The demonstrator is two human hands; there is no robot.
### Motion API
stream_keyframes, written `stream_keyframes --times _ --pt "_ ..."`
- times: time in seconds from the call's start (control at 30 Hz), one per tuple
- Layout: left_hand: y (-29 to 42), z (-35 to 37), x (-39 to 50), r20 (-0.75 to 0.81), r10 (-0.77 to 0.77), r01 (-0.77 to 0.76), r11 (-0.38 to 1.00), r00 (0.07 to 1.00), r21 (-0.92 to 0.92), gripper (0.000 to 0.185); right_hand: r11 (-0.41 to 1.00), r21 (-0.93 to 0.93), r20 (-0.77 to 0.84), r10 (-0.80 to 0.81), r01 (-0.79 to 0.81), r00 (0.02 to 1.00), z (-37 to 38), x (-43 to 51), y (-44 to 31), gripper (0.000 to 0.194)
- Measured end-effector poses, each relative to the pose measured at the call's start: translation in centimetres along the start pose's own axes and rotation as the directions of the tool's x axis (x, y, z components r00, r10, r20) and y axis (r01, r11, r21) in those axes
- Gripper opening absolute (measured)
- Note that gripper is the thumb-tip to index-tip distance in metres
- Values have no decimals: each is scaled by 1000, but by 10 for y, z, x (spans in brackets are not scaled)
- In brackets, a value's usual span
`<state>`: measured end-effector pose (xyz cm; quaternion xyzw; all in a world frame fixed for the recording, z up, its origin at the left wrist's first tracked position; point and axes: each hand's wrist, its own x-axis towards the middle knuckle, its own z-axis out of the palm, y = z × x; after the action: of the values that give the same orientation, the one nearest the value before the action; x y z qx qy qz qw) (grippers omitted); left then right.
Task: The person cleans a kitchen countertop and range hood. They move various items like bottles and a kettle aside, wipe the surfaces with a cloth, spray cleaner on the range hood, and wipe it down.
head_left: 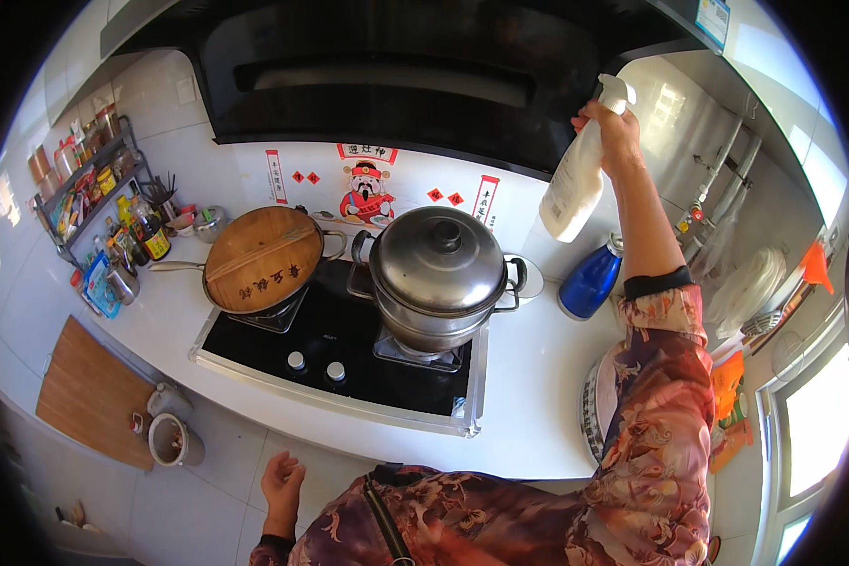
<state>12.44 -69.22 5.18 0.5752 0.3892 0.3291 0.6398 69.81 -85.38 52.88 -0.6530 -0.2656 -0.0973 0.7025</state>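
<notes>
My right hand (617,138) grips a white spray bottle (573,187) by its neck, just under the trigger head. The bottle hangs tilted at the right end of the black range hood (396,106), above the counter. Low in the picture, my left hand (283,481) is loosely curled with nothing in it, in front of the counter edge. Between the hands, a lidded steel steamer pot (439,283) stands on the right burner of a black gas hob (318,339). A wok with a wooden lid (258,258) sits on the left burner.
A blue flask (591,286) and a white bowl (530,277) stand right of the pot. Bottles and jars crowd a two-tier spice rack (99,184) at left. On the floor side are a wooden board (88,389) and a bin (173,439). Gas pipes (714,180) run up the right wall.
</notes>
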Motion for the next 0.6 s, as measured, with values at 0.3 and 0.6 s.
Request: stream_keyframes --times 0.3,0.6 --pt "-39 -12 -17 -106 -144 139 989 984 -52 42 992 90 123 -102 91 987 21 20 2 34" --pt "-39 -40 41 17 -14 14 1000 1000 -11 37 996 40 49 -86 84 995 52 6 -9 33"
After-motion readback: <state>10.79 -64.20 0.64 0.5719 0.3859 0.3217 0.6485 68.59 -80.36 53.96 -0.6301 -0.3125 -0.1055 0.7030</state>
